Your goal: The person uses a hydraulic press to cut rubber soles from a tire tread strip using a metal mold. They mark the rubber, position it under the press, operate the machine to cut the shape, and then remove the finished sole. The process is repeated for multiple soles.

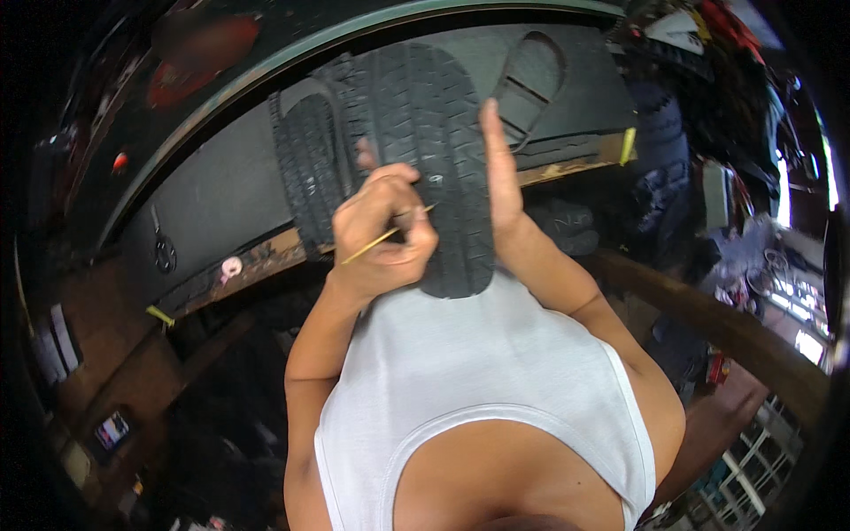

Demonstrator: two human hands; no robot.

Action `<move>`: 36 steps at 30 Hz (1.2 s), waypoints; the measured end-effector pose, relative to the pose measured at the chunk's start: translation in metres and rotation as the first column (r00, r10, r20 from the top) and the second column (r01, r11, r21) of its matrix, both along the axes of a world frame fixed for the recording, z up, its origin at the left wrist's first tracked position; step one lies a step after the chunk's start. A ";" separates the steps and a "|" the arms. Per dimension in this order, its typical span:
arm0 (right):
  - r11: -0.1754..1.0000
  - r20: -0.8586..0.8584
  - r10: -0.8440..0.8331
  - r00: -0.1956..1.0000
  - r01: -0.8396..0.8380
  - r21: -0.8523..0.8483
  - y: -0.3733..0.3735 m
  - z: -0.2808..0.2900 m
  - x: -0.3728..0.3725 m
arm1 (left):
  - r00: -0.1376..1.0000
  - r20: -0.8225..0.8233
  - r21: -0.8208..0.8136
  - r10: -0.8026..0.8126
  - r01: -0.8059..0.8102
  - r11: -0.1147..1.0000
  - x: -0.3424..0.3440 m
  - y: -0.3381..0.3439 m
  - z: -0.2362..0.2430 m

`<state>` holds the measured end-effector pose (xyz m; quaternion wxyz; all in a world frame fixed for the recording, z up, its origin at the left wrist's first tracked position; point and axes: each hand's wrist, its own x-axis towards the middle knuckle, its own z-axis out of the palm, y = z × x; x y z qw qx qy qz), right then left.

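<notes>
My left hand (382, 232) pinches a thin yellow stick (372, 248) over the tread of a large black tyre (443, 106) that reaches down against my white top. The stick's upper tip lies near a small pale mark on the tread. My right hand (501, 168) lies stretched along the tyre's right side, fingers extended and touching it. Another tyre (305, 168) stands just left of the big one. A flat sandal-shaped piece with slots (522, 88) rests on the grey surface beyond my right hand.
The grey bench (221, 212) has a worn wooden front edge. Scissors (164, 248) and a pale pink roll (232, 268) lie at its left. A wooden beam (708, 323) runs at lower right. Dark clutter fills the right side, and a phone-like device (112, 430) sits lower left.
</notes>
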<state>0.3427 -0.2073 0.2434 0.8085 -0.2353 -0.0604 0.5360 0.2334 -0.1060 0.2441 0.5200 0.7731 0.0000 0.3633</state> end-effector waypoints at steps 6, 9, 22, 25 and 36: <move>0.998 0.035 0.012 0.999 -0.010 -0.067 0.002 0.003 0.000 | 0.996 0.063 0.122 0.070 -0.077 0.989 0.009 -0.007 0.000; 0.999 -0.011 0.038 0.999 -0.038 -0.035 0.001 0.001 0.002 | 0.996 0.064 0.174 0.061 -0.071 0.982 0.009 -0.008 0.001; 0.997 0.042 0.062 0.997 -0.060 -0.051 0.004 -0.004 0.006 | 0.994 0.035 0.127 0.107 -0.111 0.986 0.010 -0.005 -0.006; 0.989 -0.088 0.124 0.988 -0.116 0.086 0.003 -0.010 0.009 | 0.987 0.079 -0.002 0.143 -0.143 0.990 0.008 -0.005 -0.008; 0.991 0.052 -0.016 0.999 0.022 -0.131 0.036 -0.025 0.010 | 0.861 -0.398 -0.273 0.316 -0.440 0.856 -0.041 0.008 -0.019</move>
